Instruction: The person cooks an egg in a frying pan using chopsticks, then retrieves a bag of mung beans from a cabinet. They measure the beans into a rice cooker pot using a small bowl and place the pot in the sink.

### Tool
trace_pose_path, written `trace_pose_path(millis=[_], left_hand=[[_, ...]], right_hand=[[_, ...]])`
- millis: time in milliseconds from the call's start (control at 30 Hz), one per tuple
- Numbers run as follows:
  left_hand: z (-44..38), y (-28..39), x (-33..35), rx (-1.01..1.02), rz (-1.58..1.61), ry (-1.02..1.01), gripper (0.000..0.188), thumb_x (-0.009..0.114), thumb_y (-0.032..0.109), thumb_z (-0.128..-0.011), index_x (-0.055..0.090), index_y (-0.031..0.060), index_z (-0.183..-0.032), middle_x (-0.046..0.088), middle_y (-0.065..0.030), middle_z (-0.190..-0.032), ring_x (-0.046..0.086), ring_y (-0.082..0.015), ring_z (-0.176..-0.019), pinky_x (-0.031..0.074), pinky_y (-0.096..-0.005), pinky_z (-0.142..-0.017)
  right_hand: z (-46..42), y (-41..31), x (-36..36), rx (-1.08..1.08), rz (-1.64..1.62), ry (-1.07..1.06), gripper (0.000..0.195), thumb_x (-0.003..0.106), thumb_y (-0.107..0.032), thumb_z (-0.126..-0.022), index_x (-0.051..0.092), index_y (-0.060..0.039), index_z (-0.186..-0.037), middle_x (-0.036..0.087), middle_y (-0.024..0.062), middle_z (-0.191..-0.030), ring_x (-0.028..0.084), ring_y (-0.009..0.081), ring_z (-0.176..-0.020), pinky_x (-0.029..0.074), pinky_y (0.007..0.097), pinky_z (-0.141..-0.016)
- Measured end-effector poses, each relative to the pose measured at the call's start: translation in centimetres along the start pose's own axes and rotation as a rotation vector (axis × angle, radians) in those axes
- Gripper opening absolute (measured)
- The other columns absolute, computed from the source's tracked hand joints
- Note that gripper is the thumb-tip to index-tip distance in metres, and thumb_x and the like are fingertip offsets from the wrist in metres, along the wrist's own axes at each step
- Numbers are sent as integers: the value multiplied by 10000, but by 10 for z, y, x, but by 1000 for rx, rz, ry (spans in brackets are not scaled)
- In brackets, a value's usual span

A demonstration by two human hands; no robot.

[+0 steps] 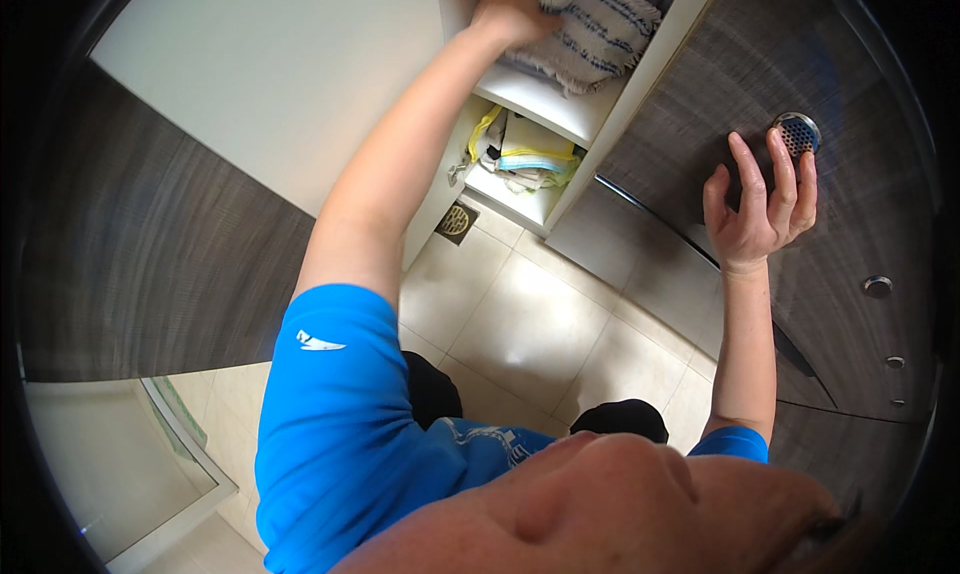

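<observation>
My left hand [517,10] reaches into a white cabinet compartment at the top. Its thumb lies against a fringed, cream towel with dark blue stripes [596,30]; its other fingers are partly hidden, so I cannot tell whether it grips the cloth. Below, on the bottom shelf [517,199], lies a pile of folded cloths [532,150] with yellow and light blue edges. My right hand [761,199], fingers apart and holding nothing, is over a dark wood-grain panel [675,124]. Its fingertips overlap the rim of a round perforated metal fitting [798,135]; contact is unclear.
A white cabinet door [300,86] stands open at the left, beside a dark wood-grain surface [150,251]. A square floor drain [456,221] is set in the cream floor tiles [525,304]. Several round metal fittings, one [877,287] larger, line the right panel. A pale-framed panel [187,506] stands lower left.
</observation>
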State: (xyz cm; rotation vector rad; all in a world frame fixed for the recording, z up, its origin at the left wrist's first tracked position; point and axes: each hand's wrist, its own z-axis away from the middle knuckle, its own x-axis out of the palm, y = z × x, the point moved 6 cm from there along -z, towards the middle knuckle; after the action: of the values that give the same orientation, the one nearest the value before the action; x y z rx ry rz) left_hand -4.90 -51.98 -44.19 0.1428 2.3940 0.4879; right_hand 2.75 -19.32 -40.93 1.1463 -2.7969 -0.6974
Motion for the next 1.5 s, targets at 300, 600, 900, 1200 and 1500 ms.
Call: trace_pose_path(millis=[300, 600, 900, 1200, 1500], left_hand=[[-64, -55, 101, 105, 109, 98, 601, 729, 262, -578, 554, 10, -1094, 610, -241, -901, 559, -415, -930, 424, -449, -891], [-19, -43, 59, -271, 481, -59, 731, 755, 327, -617, 448, -30, -1175, 571, -245, -1101, 548, -371, -1036, 450, -390, -882], [183, -21, -34, -586, 1031, -173, 319, 671, 105, -716, 612, -51, -988, 654, -107, -909, 620, -166, -806, 496, -303, -735], [474, -146, 8, -927, 498, -916, 362, 707, 160, -671, 641, -29, -974, 672, -87, -896, 621, -172, -841, 473, -295, -791], [348, -35, 22, -238, 283, -1037, 289, 629, 308, -811, 622, 19, -819, 633, -116, -719, 621, -234, -655, 483, -335, -626]], right_hand=[[-18, -4, 3, -6, 36, -20, 214, 600, -224, -775, 699, -243, -964, 604, -58, -1141, 416, 209, -1198, 306, 273, -955], [-12, -4, 8, 16, 40, -23, 220, 606, -225, -761, 698, -237, -961, 595, -56, -1148, 416, 201, -1193, 293, 273, -968], [4, -4, 10, 7, 12, -29, 256, 618, -195, -730, 692, -238, -971, 601, -55, -1139, 418, 198, -1188, 295, 267, -971], [-4, -4, 2, -27, -103, -40, 273, 650, -128, -693, 690, -197, -954, 598, -3, -1147, 435, 210, -1178, 319, 292, -971], [-58, 36, -44, -292, -96, 42, 194, 645, -104, -789, 659, -70, -979, 598, 105, -1089, 526, 254, -1081, 424, 370, -937]])
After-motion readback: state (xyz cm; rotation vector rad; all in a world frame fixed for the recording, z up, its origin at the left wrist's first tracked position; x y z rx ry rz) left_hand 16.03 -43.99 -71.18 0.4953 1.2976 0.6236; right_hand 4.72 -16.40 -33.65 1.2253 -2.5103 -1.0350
